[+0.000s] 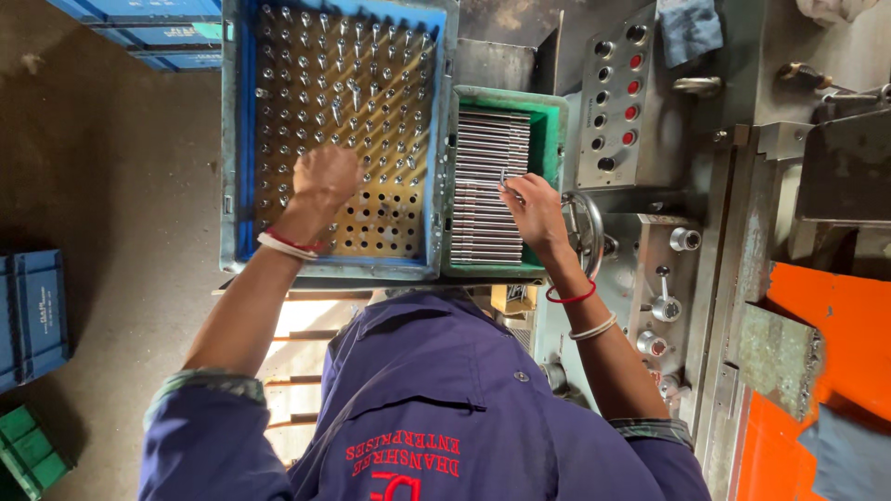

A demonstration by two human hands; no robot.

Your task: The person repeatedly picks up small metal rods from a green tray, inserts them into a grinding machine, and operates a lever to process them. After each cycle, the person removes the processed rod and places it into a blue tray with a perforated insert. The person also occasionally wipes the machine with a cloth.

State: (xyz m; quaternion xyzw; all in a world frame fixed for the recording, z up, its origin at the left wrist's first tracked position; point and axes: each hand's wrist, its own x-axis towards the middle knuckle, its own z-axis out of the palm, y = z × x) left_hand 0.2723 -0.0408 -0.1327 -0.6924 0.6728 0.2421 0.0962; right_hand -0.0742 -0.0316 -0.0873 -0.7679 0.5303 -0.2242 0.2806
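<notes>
L hand (325, 178) closed over pegboard rack (243, 139) in blue crate, fingers hidden, contents can't tell. R hand (534, 206) pinches 1 steel rod (502, 183) above rods (489, 148) in green tray (551, 116). Rack approx 3/4 filled w/ pins (343, 65); near rows empty.

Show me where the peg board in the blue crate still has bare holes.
Bare holes lie along the near rows of the perforated board, between the left hand and the crate wall. Farther rows are crowded with metal pins.
</notes>
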